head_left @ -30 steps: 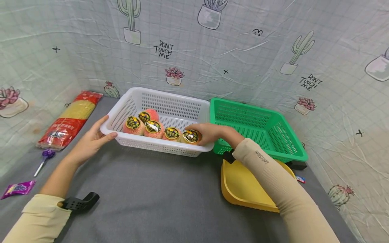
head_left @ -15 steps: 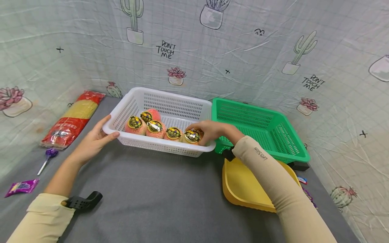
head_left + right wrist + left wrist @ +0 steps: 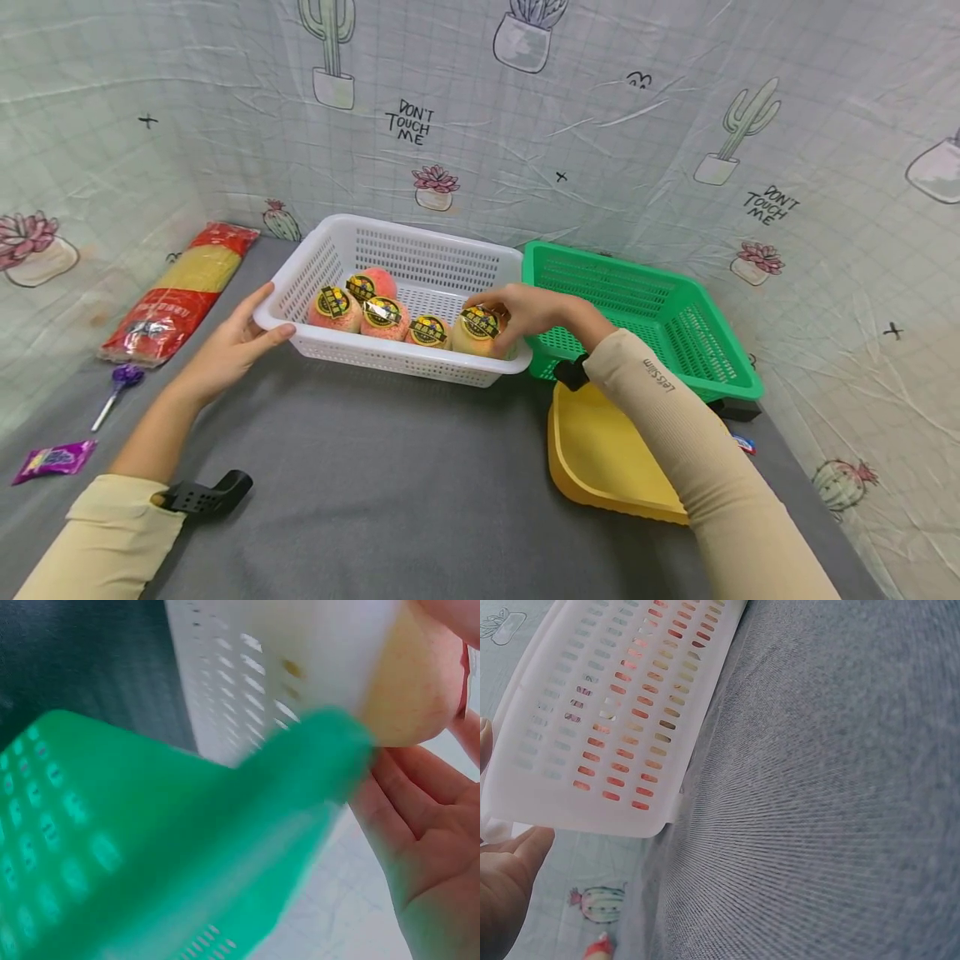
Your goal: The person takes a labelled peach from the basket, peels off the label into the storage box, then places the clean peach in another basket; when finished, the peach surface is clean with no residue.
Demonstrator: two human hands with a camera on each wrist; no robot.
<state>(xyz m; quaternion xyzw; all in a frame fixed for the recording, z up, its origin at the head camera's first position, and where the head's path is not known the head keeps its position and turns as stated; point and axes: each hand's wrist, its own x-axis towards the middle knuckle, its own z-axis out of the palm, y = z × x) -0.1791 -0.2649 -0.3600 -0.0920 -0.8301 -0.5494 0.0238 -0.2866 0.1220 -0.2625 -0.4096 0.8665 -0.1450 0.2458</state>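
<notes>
My right hand [image 3: 525, 312] grips a yellowish apple [image 3: 478, 330] with a black-and-gold label, at the right end of the white basket [image 3: 408, 360]. The right wrist view shows the pale underside of this apple [image 3: 420, 690] beside the basket wall, with fingers around it. Several pinker apples [image 3: 384, 320] with similar labels sit in the basket to its left. My left hand [image 3: 228, 346] holds the basket's front left corner, thumb over the front rim and fingers along the left side. From the left wrist, fruit shows through the slots of the white basket [image 3: 649, 823].
A green basket [image 3: 720, 367] adjoins the white one on the right, with a yellow tray [image 3: 615, 467] in front of it, partly under my right forearm. At the left lie a red-and-yellow packet [image 3: 180, 292], a lollipop [image 3: 123, 379] and a purple wrapped candy [image 3: 56, 460].
The apple in my right hand has risen slightly and turned, showing more of its yellow side. My right hand has moved up a little with it. My left hand stays at the basket corner.
</notes>
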